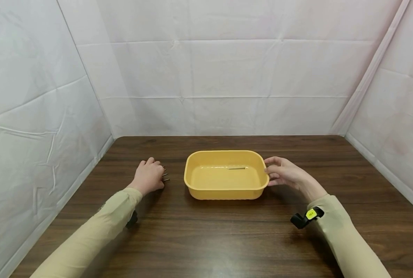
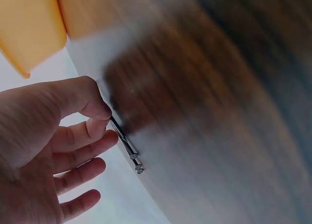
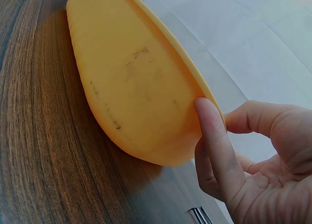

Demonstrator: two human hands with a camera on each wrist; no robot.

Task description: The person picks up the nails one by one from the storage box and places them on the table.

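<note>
While the right hand (image 1: pixel 284 173) grips the rim of the yellow tub (image 1: pixel 226 192) at the table's (image 1: pixel 206 239) middle, the left hand (image 1: pixel 150 177) pinches several nails (image 2: pixel 127 145) beside it. Steady the tub, lift the nails together and release them low inside, beside the nail (image 1: pixel 236 168) already there.

**Hands either side of a yellow tub**

The right hand (image 1: pixel 284 173) grips the yellow tub (image 1: pixel 226 192) by its right rim. One nail (image 1: pixel 236 168) lies inside. The left hand (image 1: pixel 149 176) rests on the wooden table (image 1: pixel 227 231), nails (image 1: pixel 165 177) poking from its fingers.
</note>
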